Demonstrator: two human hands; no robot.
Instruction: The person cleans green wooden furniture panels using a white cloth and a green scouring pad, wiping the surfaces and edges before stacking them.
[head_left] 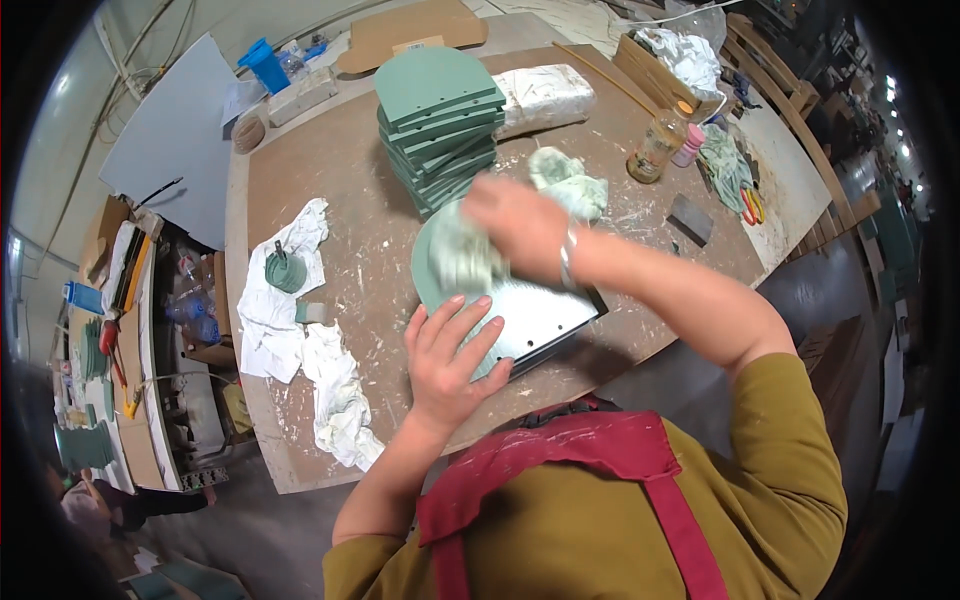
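Note:
A green panel (535, 312) with a rounded far end lies on the worktable in front of me. Its near right part reflects the light, and a few small holes run along the near edge. My left hand (447, 352) lies flat on the near left side of the panel, fingers spread. A whitish-green cloth (462, 255) is bunched under my right hand (520, 225) against the panel's far part; both are smeared by motion. Just beyond stands a tall stack of similar green panels (440, 90).
Left on the worktable (370, 235), a small green pot (285, 270) stands on white cloth (262, 325). To the right are a crumpled cloth (570, 185), a glass bottle (660, 145), a pink bottle (689, 147), a dark block (690, 220) and scissors (752, 205). A wrapped white package (545, 98) lies behind.

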